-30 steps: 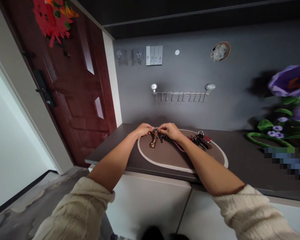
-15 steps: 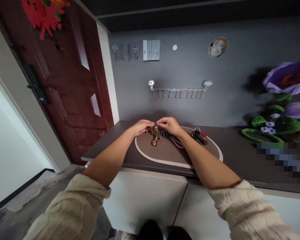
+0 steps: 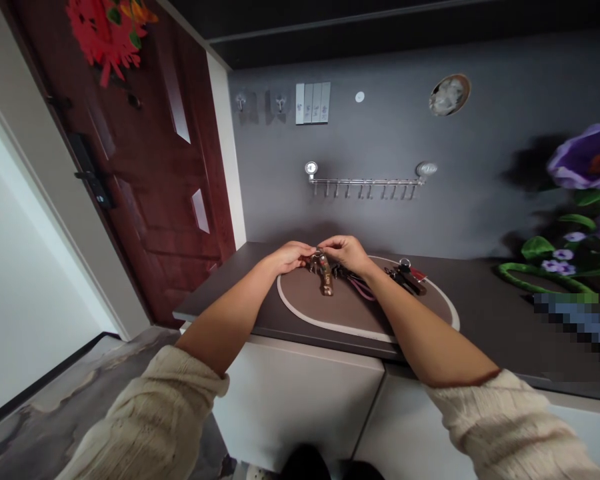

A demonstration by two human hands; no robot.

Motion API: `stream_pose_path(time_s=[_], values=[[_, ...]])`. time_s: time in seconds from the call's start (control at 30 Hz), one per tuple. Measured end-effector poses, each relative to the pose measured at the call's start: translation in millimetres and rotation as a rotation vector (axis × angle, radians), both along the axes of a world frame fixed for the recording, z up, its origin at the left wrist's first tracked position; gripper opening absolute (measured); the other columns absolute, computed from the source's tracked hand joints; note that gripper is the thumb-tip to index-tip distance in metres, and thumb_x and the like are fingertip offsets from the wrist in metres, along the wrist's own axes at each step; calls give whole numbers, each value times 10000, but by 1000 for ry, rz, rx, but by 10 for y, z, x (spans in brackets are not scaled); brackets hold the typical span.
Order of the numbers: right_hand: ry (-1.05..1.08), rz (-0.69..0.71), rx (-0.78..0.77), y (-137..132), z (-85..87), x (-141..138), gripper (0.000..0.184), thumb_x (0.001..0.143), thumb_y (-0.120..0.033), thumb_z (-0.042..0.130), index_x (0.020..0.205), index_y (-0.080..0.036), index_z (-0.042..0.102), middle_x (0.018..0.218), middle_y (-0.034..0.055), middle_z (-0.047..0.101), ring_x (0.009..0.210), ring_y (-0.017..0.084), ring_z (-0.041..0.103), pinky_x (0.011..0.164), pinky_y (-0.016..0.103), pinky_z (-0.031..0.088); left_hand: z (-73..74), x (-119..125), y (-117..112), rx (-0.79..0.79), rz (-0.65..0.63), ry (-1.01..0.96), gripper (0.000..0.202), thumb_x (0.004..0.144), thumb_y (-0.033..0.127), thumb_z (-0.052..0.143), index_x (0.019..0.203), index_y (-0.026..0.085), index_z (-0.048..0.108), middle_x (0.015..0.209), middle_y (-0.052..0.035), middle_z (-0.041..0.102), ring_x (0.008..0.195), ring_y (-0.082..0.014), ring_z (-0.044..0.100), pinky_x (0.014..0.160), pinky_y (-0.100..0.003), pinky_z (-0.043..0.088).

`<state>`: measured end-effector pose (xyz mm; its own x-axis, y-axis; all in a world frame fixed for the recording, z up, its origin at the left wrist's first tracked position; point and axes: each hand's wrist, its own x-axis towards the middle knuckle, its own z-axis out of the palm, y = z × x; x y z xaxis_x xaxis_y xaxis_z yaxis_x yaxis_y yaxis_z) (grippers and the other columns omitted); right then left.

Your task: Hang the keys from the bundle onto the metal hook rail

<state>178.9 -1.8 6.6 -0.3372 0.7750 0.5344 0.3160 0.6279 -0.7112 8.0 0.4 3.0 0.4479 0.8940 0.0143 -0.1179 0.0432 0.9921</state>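
Note:
Both hands meet over the oval brown mat point(image 3: 315, 308) with a pale rim. My left hand point(image 3: 293, 257) is closed, its fingertips pinching a bunch of keys at the ring. From the other side, my right hand point(image 3: 349, 253) pinches the top of the same bunch between thumb and finger. A brown strap-like keychain point(image 3: 326, 277) with lettering hangs below the fingers. Just right of it, partly behind my right wrist, lie more dark keys and a purple-pink cord point(image 3: 363, 288). Another key set point(image 3: 407, 277) with a ring and a red tag rests farther right on the mat.
A hook rail point(image 3: 365, 182) is fixed to the grey wall above the dark counter point(image 3: 485, 333). Purple artificial flowers point(image 3: 587, 160) stand at the right. To the left is a dark red door point(image 3: 165, 200) with a black handle. White cabinet fronts point(image 3: 300, 393) are below.
The whole view has shifted a little, so things appear farther right. The brown keychain has turned and now hangs straighter, with its lettering showing. Both hands keep their pinch at the keys.

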Motion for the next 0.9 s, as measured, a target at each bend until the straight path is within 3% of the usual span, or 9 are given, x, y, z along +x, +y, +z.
stream_pose_path(time_s=[0.23, 0.47, 0.73, 0.9], values=[[142, 31, -181, -70, 15, -45, 246, 612, -321, 602, 773, -136, 609, 705, 27, 631, 622, 93, 555, 636, 232, 438, 24, 23, -6, 89, 151, 16, 61, 699, 148, 556, 669, 102, 581, 574, -10, 535, 504, -44, 449, 509, -191, 321], [282, 14, -306, -113, 47, -75, 160, 629, -243, 555, 745, -144, 605, 704, 31, 623, 597, 83, 535, 611, 222, 419, -21, 47, 68, 285, 288, 57, 99, 696, 224, 550, 686, 126, 563, 600, 7, 518, 512, -50, 425, 507, -194, 309], [283, 3, -282, -137, 52, -102, 244, 586, -337, 621, 713, -133, 579, 620, -6, 580, 527, 63, 484, 541, 203, 376, 1, 103, -1, 469, 381, 128, 133, 696, 254, 533, 722, 126, 555, 601, 18, 508, 548, -60, 421, 570, -199, 337], [322, -15, -226, -165, 129, -100, 242, 586, -341, 626, 706, -138, 573, 657, -3, 586, 575, 72, 507, 607, 222, 401, 172, 107, -45, 482, 411, 122, 176, 690, 295, 540, 742, 129, 570, 667, -6, 553, 588, -72, 447, 577, -198, 344]])
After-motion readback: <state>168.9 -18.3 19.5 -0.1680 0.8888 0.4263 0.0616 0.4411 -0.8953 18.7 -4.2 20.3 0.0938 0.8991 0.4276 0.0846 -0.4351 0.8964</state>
